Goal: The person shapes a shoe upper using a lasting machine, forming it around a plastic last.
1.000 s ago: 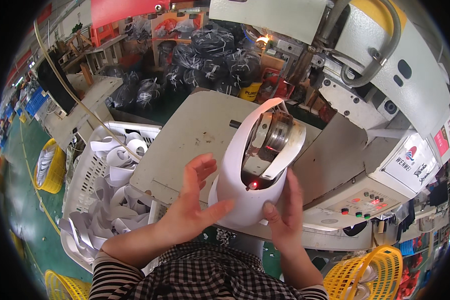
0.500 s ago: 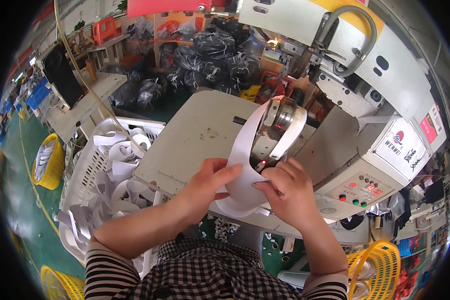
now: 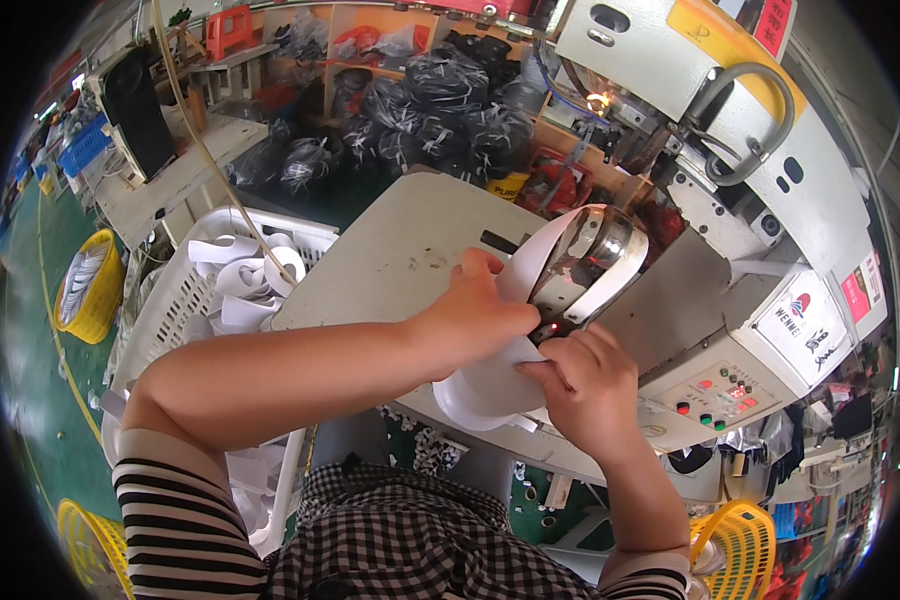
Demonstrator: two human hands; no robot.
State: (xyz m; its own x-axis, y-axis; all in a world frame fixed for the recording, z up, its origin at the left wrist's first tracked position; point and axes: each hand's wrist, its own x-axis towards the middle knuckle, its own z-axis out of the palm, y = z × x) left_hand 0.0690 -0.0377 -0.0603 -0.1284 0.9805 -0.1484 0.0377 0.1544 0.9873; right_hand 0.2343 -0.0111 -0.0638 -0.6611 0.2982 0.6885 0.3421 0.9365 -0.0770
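A white curved sheet piece (image 3: 495, 385), looped like a band, goes round the rounded metal post (image 3: 582, 262) of a grey-white machine. My left hand (image 3: 478, 312) reaches across and grips the piece's left side close to the post, its fingers partly hidden behind the thumb side. On the near right edge of the piece my right hand (image 3: 592, 378) is closed, thumb and fingers pinching it. A small red light spot shows on the post between my hands. Beneath the hands lies the pale machine table (image 3: 390, 255).
A white perforated basket (image 3: 192, 300) with several similar white curved pieces stands at the left. Overhead juts the machine's arm (image 3: 660, 60); its control panel (image 3: 715, 400) is at the right. Yellow baskets (image 3: 740, 550) stand lower right and left. Black bags (image 3: 445, 100) are piled behind.
My left hand has moved up and right along the piece toward the post, its forearm now crossing the white basket. My right hand keeps its pinch. The whole view has shifted slightly.
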